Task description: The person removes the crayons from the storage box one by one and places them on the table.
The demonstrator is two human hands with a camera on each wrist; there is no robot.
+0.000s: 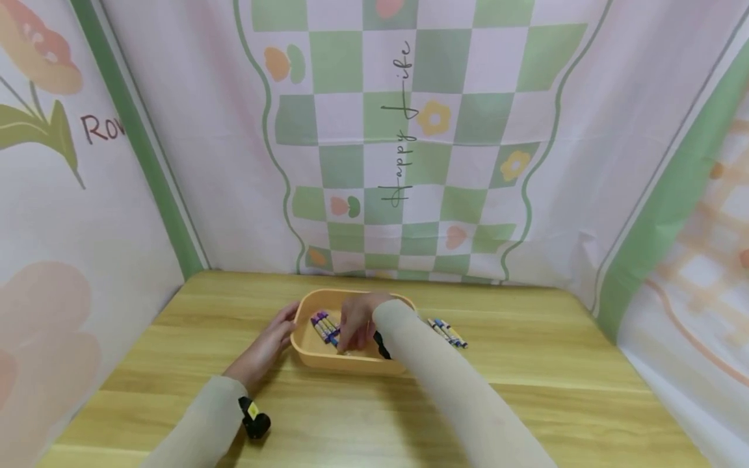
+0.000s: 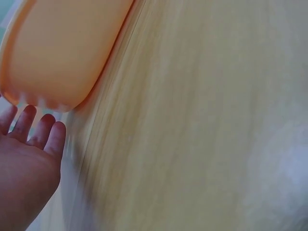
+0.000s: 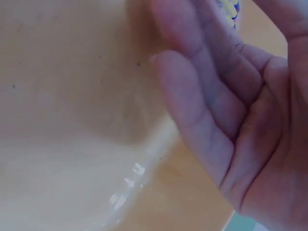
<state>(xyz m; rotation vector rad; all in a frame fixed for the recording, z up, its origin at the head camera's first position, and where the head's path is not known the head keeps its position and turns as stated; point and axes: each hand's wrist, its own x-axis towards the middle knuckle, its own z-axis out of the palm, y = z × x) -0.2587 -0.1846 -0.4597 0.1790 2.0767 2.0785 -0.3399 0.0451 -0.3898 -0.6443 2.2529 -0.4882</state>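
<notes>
A shallow orange plastic basket (image 1: 351,364) stands on the wooden table. Against its left end rest the relaxed fingers of my left hand (image 1: 266,351); the left wrist view shows these fingertips right at the basket wall (image 2: 53,57), palm turned up. My right hand (image 1: 359,318) reaches down inside the basket, pinching a blue crayon (image 1: 334,340) low over the basket floor, most of it hidden by the fingers. Purple and blue crayons (image 1: 323,327) lie side by side just left of that hand. In the right wrist view the hand (image 3: 260,130) has its fingers bent, their tips partly out of frame.
Several crayons (image 1: 447,333) lie in a group on the table (image 1: 526,364) to the right of the basket, by the right forearm. A printed curtain (image 1: 386,162) hangs behind the table's far edge, with more cloth at both sides. A black wrist device (image 1: 254,419) sits at the left sleeve.
</notes>
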